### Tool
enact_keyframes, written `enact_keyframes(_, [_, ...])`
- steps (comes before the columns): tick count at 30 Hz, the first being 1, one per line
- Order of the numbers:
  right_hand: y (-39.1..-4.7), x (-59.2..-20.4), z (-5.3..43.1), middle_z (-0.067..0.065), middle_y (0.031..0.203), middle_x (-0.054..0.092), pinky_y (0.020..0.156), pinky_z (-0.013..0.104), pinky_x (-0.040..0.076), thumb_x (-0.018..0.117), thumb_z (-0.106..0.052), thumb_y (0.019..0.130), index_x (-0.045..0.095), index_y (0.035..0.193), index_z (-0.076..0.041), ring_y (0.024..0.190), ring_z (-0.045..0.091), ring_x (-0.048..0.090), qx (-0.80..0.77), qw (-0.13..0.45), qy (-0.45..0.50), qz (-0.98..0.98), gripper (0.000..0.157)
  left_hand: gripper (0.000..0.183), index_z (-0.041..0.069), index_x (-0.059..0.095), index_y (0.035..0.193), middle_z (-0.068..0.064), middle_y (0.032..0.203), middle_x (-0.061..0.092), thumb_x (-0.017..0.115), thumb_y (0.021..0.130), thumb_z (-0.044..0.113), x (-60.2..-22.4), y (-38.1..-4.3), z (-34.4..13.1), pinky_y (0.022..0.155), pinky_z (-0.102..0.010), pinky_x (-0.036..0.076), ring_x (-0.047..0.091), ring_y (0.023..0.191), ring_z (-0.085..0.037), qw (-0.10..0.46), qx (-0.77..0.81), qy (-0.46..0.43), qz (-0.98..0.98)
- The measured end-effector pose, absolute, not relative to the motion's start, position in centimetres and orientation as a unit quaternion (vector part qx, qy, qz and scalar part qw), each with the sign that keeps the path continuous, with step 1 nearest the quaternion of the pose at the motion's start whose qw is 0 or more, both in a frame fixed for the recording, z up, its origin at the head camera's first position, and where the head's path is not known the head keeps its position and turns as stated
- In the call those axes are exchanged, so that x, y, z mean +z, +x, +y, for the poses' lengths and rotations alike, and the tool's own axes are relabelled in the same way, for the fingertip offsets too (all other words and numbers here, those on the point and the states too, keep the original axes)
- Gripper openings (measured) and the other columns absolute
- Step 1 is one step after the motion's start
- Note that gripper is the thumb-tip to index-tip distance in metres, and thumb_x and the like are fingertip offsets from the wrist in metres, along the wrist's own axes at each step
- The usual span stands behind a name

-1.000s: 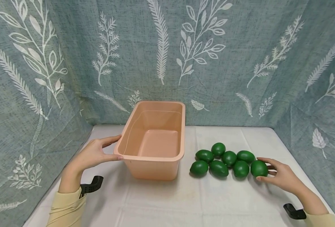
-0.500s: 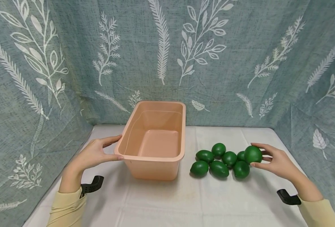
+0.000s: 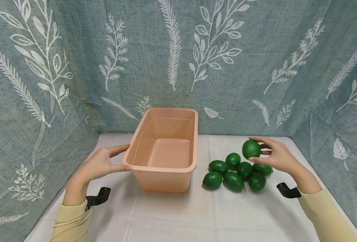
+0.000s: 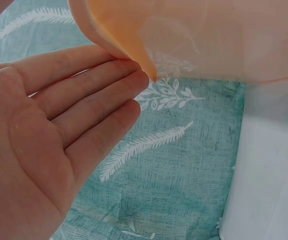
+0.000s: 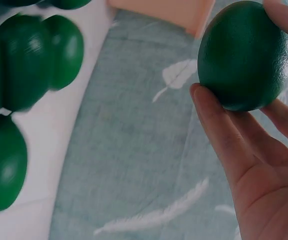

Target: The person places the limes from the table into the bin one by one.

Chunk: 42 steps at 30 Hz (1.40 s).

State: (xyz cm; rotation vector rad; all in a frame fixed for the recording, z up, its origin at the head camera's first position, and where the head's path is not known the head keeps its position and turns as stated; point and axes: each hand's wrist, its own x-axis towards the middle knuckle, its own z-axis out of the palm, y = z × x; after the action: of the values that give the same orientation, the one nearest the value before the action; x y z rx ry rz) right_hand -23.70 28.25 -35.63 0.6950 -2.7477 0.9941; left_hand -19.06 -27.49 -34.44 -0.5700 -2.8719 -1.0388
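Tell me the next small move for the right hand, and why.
Probably carry the held green fruit left until it is over the peach tub: the right hand grips it clear of the table, and the tub stands open with nothing visible inside.

left grip [image 3: 101, 163]: straight-fingered, palm inward | right grip [image 3: 276, 154]: aloft, pinching, palm inward
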Motion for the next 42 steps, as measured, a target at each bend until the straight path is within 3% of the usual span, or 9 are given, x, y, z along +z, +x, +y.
enact_keyframes(3, [-24.3, -35.0, 27.1, 0.008, 0.133, 0.054, 0.088, 0.037, 0.056, 0.079, -0.036, 0.077, 0.051, 0.137, -0.017, 0.108, 0.026, 0.06, 0.33, 0.062, 0.236, -0.912, 0.069, 0.08, 0.01, 0.048, 0.14, -0.01, 0.141, 0.05, 0.079, 0.075, 0.043, -34.4, -19.1, -27.5, 0.101, -0.057, 0.042, 0.044, 0.131, -0.038, 0.018, -0.335, -0.185, -0.924])
enact_keyframes(8, [-25.2, -34.1, 25.3, 0.011, 0.136, 0.052, 0.09, 0.041, 0.055, 0.078, -0.035, 0.078, 0.05, 0.137, -0.016, 0.112, 0.031, 0.059, 0.337, 0.046, 0.251, -0.906, 0.068, 0.079, 0.009, 0.048, 0.14, -0.01, 0.141, 0.051, 0.079, 0.075, 0.042, -34.5, -19.0, -27.6, 0.101, -0.057, 0.042, 0.044, 0.131, -0.037, 0.019, -0.337, -0.188, -0.922])
enact_keyframes(24, [-27.5, -30.9, 20.0, 0.009, 0.133, 0.055, 0.087, 0.035, 0.056, 0.079, -0.04, 0.076, 0.051, 0.137, -0.016, 0.109, 0.028, 0.062, 0.332, 0.024, 0.311, -0.89, 0.07, 0.079, 0.01, 0.048, 0.14, -0.009, 0.14, 0.051, 0.078, 0.075, 0.044, -34.5, -18.8, -27.5, 0.101, -0.055, 0.043, 0.045, 0.13, -0.037, 0.018, -0.334, -0.187, -0.924])
enact_keyframes(42, [-29.1, -27.9, 11.7, 0.004, 0.131, 0.055, 0.083, 0.026, 0.057, 0.08, -0.036, 0.075, 0.053, 0.135, -0.019, 0.106, 0.02, 0.064, 0.35, -0.066, 0.356, -0.864, 0.068, 0.08, 0.011, 0.048, 0.14, -0.008, 0.141, 0.051, 0.078, 0.075, 0.046, -34.1, -18.8, -27.5, 0.101, -0.055, 0.043, 0.045, 0.131, -0.036, 0.015, -0.334, -0.182, -0.925])
